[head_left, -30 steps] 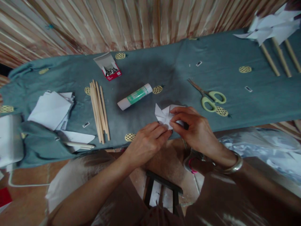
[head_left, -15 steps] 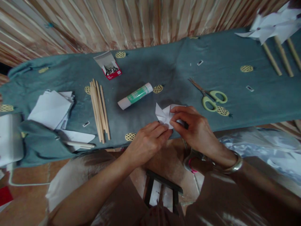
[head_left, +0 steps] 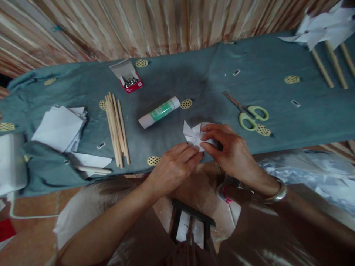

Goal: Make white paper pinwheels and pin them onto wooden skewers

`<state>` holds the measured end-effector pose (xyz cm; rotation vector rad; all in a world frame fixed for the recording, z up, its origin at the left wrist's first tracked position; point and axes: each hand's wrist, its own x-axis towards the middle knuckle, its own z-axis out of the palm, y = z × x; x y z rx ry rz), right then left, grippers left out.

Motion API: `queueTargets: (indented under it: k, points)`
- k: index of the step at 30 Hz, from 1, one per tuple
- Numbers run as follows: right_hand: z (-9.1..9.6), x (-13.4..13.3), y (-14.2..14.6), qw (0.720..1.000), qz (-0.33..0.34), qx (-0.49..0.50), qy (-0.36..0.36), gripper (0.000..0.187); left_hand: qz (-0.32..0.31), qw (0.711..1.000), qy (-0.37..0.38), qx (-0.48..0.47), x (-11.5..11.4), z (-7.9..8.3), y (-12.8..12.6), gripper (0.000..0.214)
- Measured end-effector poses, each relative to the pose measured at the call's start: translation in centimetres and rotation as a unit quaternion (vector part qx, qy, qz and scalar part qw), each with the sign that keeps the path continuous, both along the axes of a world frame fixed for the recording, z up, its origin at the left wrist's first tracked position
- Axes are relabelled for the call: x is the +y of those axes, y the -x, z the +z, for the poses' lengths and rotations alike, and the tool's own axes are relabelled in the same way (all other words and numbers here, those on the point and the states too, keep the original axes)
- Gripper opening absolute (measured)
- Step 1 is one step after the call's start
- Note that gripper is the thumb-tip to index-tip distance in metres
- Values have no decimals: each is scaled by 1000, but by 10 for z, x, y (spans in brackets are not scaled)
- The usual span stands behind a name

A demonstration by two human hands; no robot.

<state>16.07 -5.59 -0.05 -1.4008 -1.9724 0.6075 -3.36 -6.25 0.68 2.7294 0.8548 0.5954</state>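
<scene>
Holding folded paper [head_left: 195, 132] in both hands at near edge of tablecloth [head_left: 205, 77]

Has the white folded paper shaped like a pinwheel, flaps turned in, one pointed tip sticking up at its far left. Cannot tell if resting on the cloth or lifted. Pinches it near the middle with right hand [head_left: 231, 146], thumb and finger almost together, another finger laid along the far flap. Closes on the near-left edge with left hand [head_left: 177, 162], fingers bent, thumb hidden. Wears a metal bracelet [head_left: 280, 192] on right wrist.

Just beyond, to the left: glue stick [head_left: 159, 112], lying at a slant, green label showing. Near right hand, on its far side: scissors [head_left: 242, 108], green handles, blades pointing away and left. Left of the glue: thin wooden sticks [head_left: 113, 129], side by side in a loose row. Past those: red box [head_left: 134, 87], lid up, small shiny metal bits [head_left: 130, 82] inside. Farther left: untidy stack of white sheets [head_left: 59, 127]. At far right corner: pinwheels [head_left: 314, 30] on thicker sticks [head_left: 323, 68], partly cut off by frame.

Under everything: blue-green cloth, yellow pineapple prints. Behind: striped curtain [head_left: 166, 26]. Down below, between the knees: dark stool [head_left: 194, 214] on tiled floor.
</scene>
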Motion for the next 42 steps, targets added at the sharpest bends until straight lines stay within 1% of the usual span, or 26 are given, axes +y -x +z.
queueTargets:
  k: [5, 10, 14, 19, 22, 27, 30, 37, 42]
  points:
    - [0, -1, 0, 1000, 10, 3, -9, 8, -1, 1000, 3, 1, 0, 0, 0, 22]
    - [-1, -2, -1, 999, 25, -14, -32, 14, -3, 1000, 2, 2, 0, 0, 0, 21]
    - [0, -5, -1, 994, 42, -65, -71, 19, -1, 1000, 8, 11, 0, 0, 0, 22]
    - [0, -13, 1, 980, 56, -156, -110, 23, 3, 1000, 2, 7, 0, 0, 0, 23]
    - [-4, -16, 1, 974, 65, -174, -130, 24, 9, 1000, 0, -1, -1, -2, -1, 21]
    - [-13, -16, 2, 975, 50, -160, -143, 26, 38, 999, -14, -25, -3, -5, -3, 19]
    - [-14, -15, 4, 976, 50, -150, -147, 25, 46, 998, -14, -32, -1, -6, -5, 19]
    - [-6, -18, 1, 984, 52, -125, -112, 28, 26, 999, -26, -19, 2, -7, -5, 15]
    - [0, -16, -7, 987, 39, -101, -119, 28, 30, 999, -35, 4, 2, -7, -5, 17]
